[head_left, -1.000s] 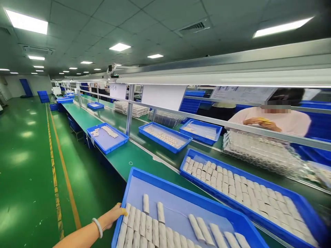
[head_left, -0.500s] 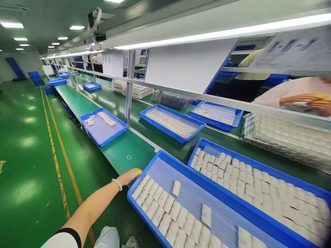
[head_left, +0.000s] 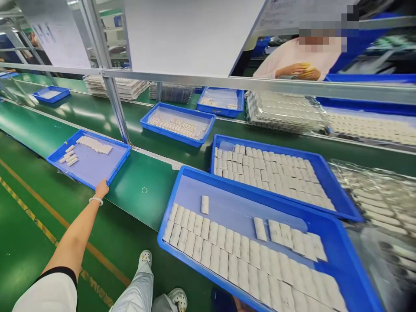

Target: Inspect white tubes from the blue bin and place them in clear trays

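Note:
My left hand (head_left: 102,189) reaches out to the left, its fingers closed at the near right corner of a shallow blue tray (head_left: 118,167). Several small white rolled pieces (head_left: 94,144) lie in that tray, in a row at the back and a loose group at the left. Close in front of me is a larger blue tray (head_left: 260,195) with rows of white wrapped pieces (head_left: 224,236), some with dark markings. Below its near edge shows a small brownish patch; I cannot tell whether it is my right hand.
Behind stands another full blue tray (head_left: 328,173); farther back are smaller trays (head_left: 178,138) and stacked clear trays (head_left: 282,110). A metal post (head_left: 113,104) and rail cross the green bench. Across it a person (head_left: 292,56) works with both hands.
My left hand has moved left and forward, from beside the large tray to the corner of the smaller tray. The view has turned right and down.

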Motion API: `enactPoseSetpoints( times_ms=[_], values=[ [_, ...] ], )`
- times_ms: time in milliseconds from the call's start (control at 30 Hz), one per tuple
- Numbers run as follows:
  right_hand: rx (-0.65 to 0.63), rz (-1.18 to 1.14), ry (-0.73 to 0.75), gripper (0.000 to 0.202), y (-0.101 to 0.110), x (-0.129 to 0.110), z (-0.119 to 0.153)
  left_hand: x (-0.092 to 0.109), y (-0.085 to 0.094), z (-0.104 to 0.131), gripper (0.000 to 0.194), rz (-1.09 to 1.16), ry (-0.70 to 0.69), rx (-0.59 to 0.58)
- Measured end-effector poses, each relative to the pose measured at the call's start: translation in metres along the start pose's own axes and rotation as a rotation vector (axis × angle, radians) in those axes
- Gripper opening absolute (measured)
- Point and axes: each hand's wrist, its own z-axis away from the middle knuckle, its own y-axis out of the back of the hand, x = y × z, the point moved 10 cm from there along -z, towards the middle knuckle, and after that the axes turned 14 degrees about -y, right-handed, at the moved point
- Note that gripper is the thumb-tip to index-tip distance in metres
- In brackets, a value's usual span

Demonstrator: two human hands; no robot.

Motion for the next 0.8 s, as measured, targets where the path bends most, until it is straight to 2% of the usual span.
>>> enactPoseSetpoints(
  times_ms=[100, 167, 367, 433, 500, 567, 600, 667, 733, 800],
  values=[
    [0.043, -0.085, 0.001, 0.058, 0.006, 0.007, -0.001, 0.024, -0.027, 0.004, 0.036, -0.05, -0.108, -0.077],
    [0.053, -0.123, -0.001, 0.057, 0.008, 0.011, 0.001, 0.047, -0.05, 0.018, 0.036, -0.058, -0.186, -0.131],
    [0.026, -0.204, -0.047, 0.033, 0.011, 0.022, 0.001, 0.118, -0.127, 0.093, 0.039, 0.022, -0.389, -0.26],
    [-0.003, -0.214, -0.08, 0.019, 0.012, 0.03, 0.0, 0.141, -0.147, 0.113, 0.04, 0.077, -0.432, -0.286],
    [-0.046, -0.211, -0.118, 0.009, 0.015, 0.042, 0.002, 0.16, -0.159, 0.127, 0.038, 0.145, -0.464, -0.312],
    [-0.081, -0.203, -0.156, 0.012, 0.026, 0.059, 0.005, 0.174, -0.159, 0.137, 0.032, 0.221, -0.483, -0.341],
    [-0.093, -0.199, -0.175, 0.014, 0.035, 0.069, 0.007, 0.178, -0.153, 0.14, 0.029, 0.261, -0.488, -0.352],
    [-0.102, -0.187, -0.214, 0.016, 0.063, 0.091, 0.01, 0.179, -0.13, 0.144, 0.02, 0.335, -0.477, -0.335],
    [-0.082, -0.171, -0.251, 0.019, 0.108, 0.112, 0.009, 0.171, -0.095, 0.148, 0.018, 0.397, -0.426, -0.235],
    [-0.014, -0.155, -0.278, 0.021, 0.172, 0.13, 0.002, 0.154, -0.062, 0.161, 0.017, 0.438, -0.336, -0.074]
  ],
)
